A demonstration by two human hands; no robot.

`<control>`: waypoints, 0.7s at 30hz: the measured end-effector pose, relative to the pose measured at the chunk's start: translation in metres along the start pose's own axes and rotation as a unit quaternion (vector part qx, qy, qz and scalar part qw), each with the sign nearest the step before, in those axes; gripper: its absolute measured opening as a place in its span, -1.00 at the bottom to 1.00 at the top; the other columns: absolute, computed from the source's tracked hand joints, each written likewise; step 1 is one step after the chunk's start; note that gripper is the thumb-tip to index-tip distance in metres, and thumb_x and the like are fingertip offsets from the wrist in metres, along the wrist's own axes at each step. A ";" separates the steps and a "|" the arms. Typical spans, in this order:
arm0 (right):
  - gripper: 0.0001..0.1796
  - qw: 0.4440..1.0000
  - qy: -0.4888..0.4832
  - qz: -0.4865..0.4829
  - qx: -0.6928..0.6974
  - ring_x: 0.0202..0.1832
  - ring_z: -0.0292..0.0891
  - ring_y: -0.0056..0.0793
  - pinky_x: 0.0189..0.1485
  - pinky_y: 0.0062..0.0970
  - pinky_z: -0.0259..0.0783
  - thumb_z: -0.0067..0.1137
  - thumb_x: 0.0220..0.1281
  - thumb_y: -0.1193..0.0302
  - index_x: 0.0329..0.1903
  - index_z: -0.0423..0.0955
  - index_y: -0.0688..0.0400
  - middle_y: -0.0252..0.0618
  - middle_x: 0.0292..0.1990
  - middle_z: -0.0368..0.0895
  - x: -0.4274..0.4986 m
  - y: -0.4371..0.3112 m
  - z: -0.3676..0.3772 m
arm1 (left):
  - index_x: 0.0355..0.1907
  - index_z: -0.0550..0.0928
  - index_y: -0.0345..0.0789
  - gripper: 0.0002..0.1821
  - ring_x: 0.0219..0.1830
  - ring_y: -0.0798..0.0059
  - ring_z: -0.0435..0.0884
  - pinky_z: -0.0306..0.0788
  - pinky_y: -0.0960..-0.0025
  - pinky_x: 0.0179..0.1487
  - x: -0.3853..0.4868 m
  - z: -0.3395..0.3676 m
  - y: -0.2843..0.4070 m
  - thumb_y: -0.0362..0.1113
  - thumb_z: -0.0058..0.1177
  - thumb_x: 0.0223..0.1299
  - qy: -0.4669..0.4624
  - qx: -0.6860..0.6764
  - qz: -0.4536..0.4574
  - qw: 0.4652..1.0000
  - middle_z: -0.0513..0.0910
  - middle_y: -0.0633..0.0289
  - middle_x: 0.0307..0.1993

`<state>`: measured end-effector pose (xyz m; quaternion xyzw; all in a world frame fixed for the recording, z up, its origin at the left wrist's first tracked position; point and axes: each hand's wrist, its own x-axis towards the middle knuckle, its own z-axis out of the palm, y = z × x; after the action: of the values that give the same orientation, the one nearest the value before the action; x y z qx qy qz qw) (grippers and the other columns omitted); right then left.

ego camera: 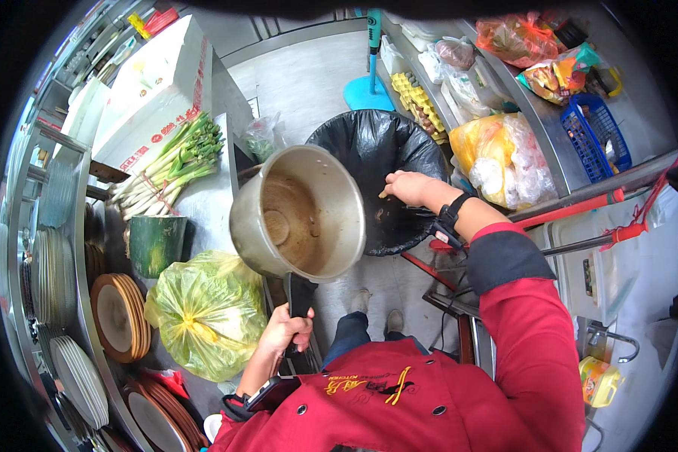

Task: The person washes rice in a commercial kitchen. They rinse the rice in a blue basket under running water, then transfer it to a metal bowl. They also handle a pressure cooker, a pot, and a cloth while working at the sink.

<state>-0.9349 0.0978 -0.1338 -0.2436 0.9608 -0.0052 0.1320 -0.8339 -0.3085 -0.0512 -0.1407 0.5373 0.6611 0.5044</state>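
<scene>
My left hand grips the black handle of a deep metal pot. The pot is tilted, and its mouth shows brown residue and a few small bits inside. To its right stands a bin lined with a black plastic bag. Over the bin's opening is my right hand, fingers closed on a small yellowish-brown piece whose kind I cannot tell. Some small scraps are visible on the dark liner below.
On the left counter are green onions, a cut dark-green gourd, a yellow plastic bag of greens and a foam box. Stacked plates fill the shelf. Shelves at right hold egg trays, plastic bags and a blue basket.
</scene>
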 end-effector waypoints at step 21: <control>-0.59 0.969 -0.204 -0.136 -0.034 0.05 0.52 -0.13 0.02 -0.28 0.48 0.29 -0.11 0.52 -0.07 0.61 0.16 -0.11 -0.01 0.61 0.111 -0.120 0.057 | -0.23 0.44 -0.34 -0.77 -0.72 0.65 0.32 0.27 0.50 -0.66 -0.035 0.005 0.020 -0.45 0.02 -0.03 -0.083 0.112 -0.039 0.989 0.41 0.30 -0.60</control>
<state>-0.9581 -0.0569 -0.2080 -0.3727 0.8709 0.0597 0.3147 -0.8326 -0.3208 -0.0122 -0.0488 0.5583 0.5858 0.5854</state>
